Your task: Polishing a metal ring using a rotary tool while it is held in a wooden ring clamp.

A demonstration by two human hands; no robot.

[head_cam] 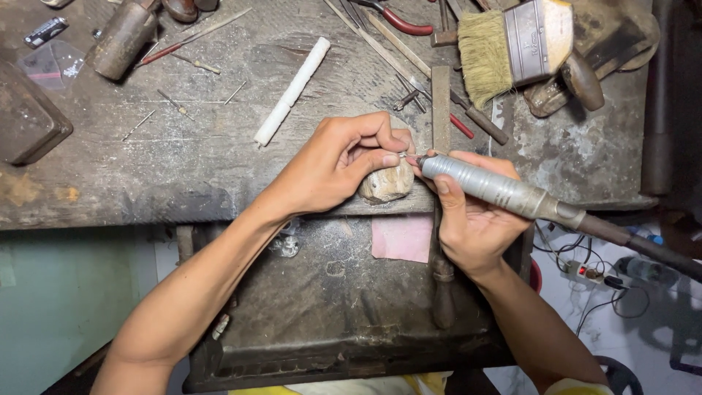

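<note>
Hands, two: one rotary handpiece (490, 189), one tiny workpiece (401, 155).

At the near edge of the workbench (146, 175), middle: left hand (333, 164) beside right hand (468, 219), fingertips meeting over a wooden peg (387, 183). In the right hand, a rotary handpiece (490, 189), hose trailing right. Behind, toward the far edge: white stick (292, 90) left of centre, brush (515, 45) far right, hammer (124, 36) far left. Below the edge, a drawer tray (329, 307).
</note>
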